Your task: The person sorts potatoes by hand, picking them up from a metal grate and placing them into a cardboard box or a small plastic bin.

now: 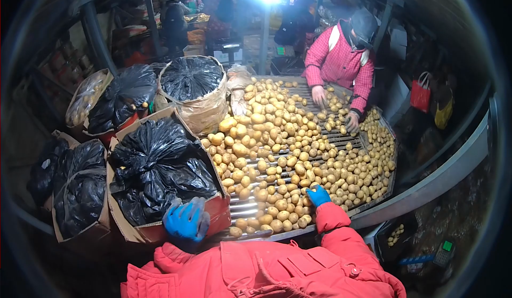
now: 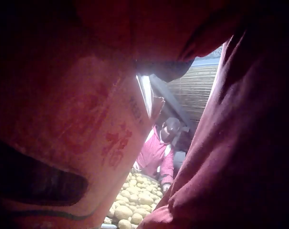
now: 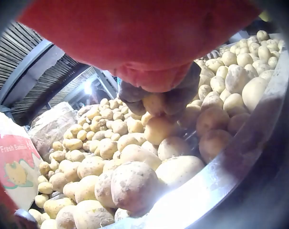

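My left hand (image 1: 186, 219), in a blue glove with a grey palm side, is at the near right edge of an open cardboard box (image 1: 221, 212) stuffed with a black plastic bag (image 1: 154, 154). Its fingers look loosely spread and hold nothing visible. In the left wrist view the box's red printed side (image 2: 116, 143) fills much of the picture. My right hand (image 1: 319, 195), also blue-gloved, reaches over the near edge of the slatted sorting table (image 1: 245, 207). Its fingers pinch a potato (image 3: 154, 102) above the loose potatoes (image 3: 135, 186); the red sleeve hides part of the hand.
Across the table a person in a pink checked jacket (image 1: 341, 58) has both hands among the potatoes. More bagged boxes (image 1: 80, 186) and a round-topped full carton (image 1: 192, 95) stand at the left. A metal rim (image 3: 201, 191) edges the table. Other people (image 1: 173, 26) are behind.
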